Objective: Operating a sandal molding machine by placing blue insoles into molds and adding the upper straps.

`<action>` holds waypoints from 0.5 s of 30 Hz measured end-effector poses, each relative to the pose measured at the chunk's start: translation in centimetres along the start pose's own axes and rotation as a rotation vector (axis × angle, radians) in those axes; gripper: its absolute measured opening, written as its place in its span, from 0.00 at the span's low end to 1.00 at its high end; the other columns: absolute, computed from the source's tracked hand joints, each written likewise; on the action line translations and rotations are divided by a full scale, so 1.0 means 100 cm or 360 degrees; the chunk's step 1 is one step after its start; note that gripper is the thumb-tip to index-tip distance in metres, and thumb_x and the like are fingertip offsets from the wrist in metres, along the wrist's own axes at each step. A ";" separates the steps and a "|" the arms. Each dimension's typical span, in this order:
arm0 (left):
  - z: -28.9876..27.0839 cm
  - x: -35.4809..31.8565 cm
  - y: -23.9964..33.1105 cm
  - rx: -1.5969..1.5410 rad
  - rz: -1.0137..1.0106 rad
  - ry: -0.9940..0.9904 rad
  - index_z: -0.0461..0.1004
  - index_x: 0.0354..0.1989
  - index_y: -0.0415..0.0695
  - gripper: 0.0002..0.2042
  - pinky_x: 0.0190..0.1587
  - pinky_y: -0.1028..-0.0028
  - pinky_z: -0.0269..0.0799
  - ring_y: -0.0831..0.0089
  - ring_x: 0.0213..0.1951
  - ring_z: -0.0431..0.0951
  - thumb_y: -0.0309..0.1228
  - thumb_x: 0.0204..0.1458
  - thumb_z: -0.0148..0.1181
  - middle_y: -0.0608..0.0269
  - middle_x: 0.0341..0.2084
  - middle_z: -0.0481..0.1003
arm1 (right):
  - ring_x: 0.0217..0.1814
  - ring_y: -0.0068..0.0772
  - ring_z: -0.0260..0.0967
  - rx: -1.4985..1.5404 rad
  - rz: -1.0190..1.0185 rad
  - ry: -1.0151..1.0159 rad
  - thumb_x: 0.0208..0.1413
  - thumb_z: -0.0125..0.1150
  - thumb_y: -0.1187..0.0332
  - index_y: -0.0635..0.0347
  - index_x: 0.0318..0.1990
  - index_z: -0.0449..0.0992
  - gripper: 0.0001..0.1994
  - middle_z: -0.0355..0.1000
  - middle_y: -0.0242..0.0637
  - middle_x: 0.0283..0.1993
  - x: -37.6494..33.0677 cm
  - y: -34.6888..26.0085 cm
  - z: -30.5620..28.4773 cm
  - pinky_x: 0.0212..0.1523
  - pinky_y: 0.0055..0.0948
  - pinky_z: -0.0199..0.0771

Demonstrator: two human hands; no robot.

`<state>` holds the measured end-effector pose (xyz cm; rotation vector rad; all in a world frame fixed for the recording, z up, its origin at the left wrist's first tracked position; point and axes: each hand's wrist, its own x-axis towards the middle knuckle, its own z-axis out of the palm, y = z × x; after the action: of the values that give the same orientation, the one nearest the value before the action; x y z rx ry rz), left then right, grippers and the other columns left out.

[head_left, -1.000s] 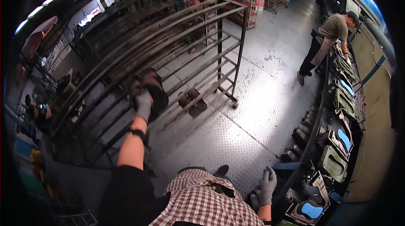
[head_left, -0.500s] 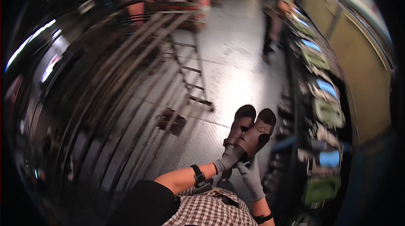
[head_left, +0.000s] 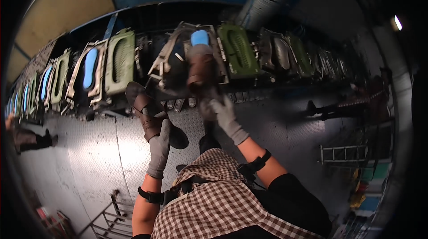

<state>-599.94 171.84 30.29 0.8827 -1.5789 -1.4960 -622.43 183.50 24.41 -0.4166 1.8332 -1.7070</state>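
My left hand (head_left: pixel 159 147), in a grey glove, is wrapped round the heel end of a brown strapped sandal (head_left: pixel 147 112) with a dark sole. That sandal is tilted, its toe pointing away from me, just in front of the row of moulds. Gloved in grey too, my right hand (head_left: pixel 228 118) grips the heel end of a second brown sandal (head_left: pixel 201 72), which is blurred. Its toe reaches over an open metal mould frame (head_left: pixel 171 63). Just beyond the toe shows a blue sole-shaped piece (head_left: pixel 199 38); whether the sandal touches the mould, I cannot tell.
Green mould plates (head_left: pixel 119 63) and blue sole shapes (head_left: pixel 90 68) line the bench across the far side. A ribbed metal duct (head_left: pixel 272 0) rises behind it. One person (head_left: pixel 33 140) stands far left, another (head_left: pixel 372 98) at right. Metal racks (head_left: pixel 104 221) stand on the patterned floor.
The view has swung round from the aisle to face the mould row. My hands, earlier close together with the sandals side by side, are now apart, the right one reaching toward a mould.
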 end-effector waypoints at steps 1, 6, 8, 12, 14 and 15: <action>0.021 0.009 0.000 -0.0095 -0.0095 -0.0118 0.43 0.75 0.45 0.38 0.62 0.70 0.62 0.70 0.57 0.69 0.26 0.60 0.58 0.57 0.58 0.68 | 0.39 0.26 0.69 0.0170 -0.0127 0.0239 0.54 0.63 0.67 0.70 0.54 0.71 0.22 0.73 0.37 0.40 0.017 0.002 -0.036 0.39 0.27 0.75; 0.151 0.056 -0.009 -0.0045 -0.0083 -0.0334 0.46 0.75 0.44 0.34 0.62 0.72 0.62 0.72 0.58 0.69 0.26 0.62 0.54 0.58 0.58 0.69 | 0.46 0.32 0.78 0.0635 -0.0165 0.0545 0.61 0.52 0.79 0.68 0.56 0.64 0.16 0.76 0.43 0.47 0.095 -0.015 -0.210 0.45 0.28 0.81; 0.211 0.078 -0.015 -0.0066 -0.0074 -0.0395 0.49 0.74 0.41 0.32 0.63 0.72 0.62 0.70 0.59 0.69 0.26 0.62 0.55 0.56 0.59 0.68 | 0.45 0.31 0.77 0.0548 -0.0173 0.0638 0.61 0.52 0.80 0.66 0.58 0.65 0.17 0.75 0.41 0.47 0.138 -0.023 -0.277 0.45 0.28 0.81; 0.330 0.114 0.014 -0.0046 -0.0232 -0.0752 0.50 0.72 0.39 0.32 0.63 0.71 0.62 0.66 0.61 0.69 0.29 0.62 0.56 0.51 0.59 0.69 | 0.48 0.30 0.74 0.0188 -0.0237 0.0933 0.60 0.57 0.75 0.63 0.54 0.71 0.15 0.74 0.34 0.47 0.214 -0.048 -0.413 0.47 0.27 0.76; 0.378 0.131 0.005 -0.0023 -0.0125 -0.0778 0.59 0.67 0.38 0.26 0.56 0.71 0.70 0.70 0.55 0.74 0.28 0.61 0.57 0.57 0.52 0.73 | 0.48 0.28 0.72 0.0349 -0.0077 0.0885 0.60 0.60 0.72 0.63 0.59 0.69 0.19 0.73 0.34 0.48 0.244 -0.071 -0.465 0.47 0.24 0.73; 0.399 0.137 0.000 -0.0058 -0.0092 -0.0712 0.58 0.67 0.38 0.27 0.55 0.71 0.70 0.69 0.55 0.74 0.27 0.61 0.58 0.56 0.54 0.72 | 0.48 0.28 0.72 0.0319 -0.0007 0.1041 0.60 0.60 0.69 0.63 0.62 0.68 0.22 0.73 0.33 0.48 0.257 -0.086 -0.472 0.47 0.23 0.73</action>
<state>-641.65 178.08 30.90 0.6009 -1.8437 -1.8501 -672.57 204.43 27.50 0.2586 2.0465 -2.1736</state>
